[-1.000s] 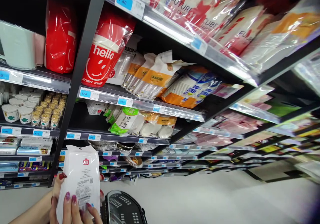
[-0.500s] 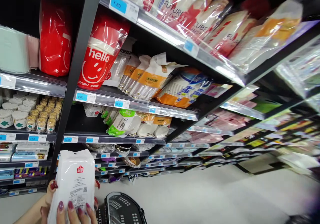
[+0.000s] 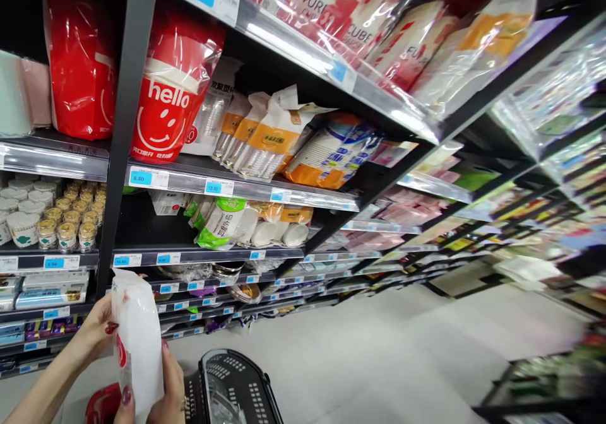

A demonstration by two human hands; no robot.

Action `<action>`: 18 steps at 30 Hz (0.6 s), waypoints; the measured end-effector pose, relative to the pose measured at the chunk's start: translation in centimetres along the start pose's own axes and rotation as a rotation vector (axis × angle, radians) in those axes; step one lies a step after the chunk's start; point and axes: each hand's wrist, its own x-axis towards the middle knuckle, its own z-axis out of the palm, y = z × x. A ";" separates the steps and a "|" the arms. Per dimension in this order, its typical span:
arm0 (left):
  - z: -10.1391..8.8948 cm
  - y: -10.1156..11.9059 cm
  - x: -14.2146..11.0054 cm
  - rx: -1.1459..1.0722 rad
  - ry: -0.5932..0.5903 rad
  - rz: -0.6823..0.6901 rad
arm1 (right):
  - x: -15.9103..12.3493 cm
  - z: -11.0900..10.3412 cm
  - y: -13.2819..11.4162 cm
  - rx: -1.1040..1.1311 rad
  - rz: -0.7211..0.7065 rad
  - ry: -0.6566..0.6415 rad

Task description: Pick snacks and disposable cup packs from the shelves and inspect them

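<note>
Both hands are closed to the thickness of a white packet (image 3: 142, 342): the left hand (image 3: 97, 329) pinches its 9 o'clock edge, the right hand (image 3: 168, 392) wraps it from 5 o'clock, thumb on the near face. The packet stands roughly upright, nearly edge-on, a round red mark on one side; its contents cannot be told. It is already lifted, held in front of the shelves and apart from the basket; how much handling is left does not show. Between 3 and 4 o'clock from it is the black shopping basket (image 3: 250, 380). At 12 o'clock a red "hello" bag (image 3: 165, 118) is on a shelf, with orange-banded cup packs (image 3: 272, 143) at 1 and gold-lidded jars (image 3: 69, 231) at 11.
</note>
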 end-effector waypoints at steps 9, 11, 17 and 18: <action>1.2 0.8 -0.6 -0.058 0.324 -0.032 | 0.0 1.9 -0.2 0.529 0.449 -0.001; 1.5 1.0 -0.5 -0.064 0.321 -0.036 | -0.1 1.9 -0.3 0.575 0.497 -0.033; 1.1 1.0 -0.4 -0.058 0.321 -0.002 | -0.2 1.3 -0.1 0.583 0.471 -0.062; 1.0 0.9 -0.5 -0.050 0.315 0.002 | -0.2 1.3 0.0 0.576 0.463 -0.064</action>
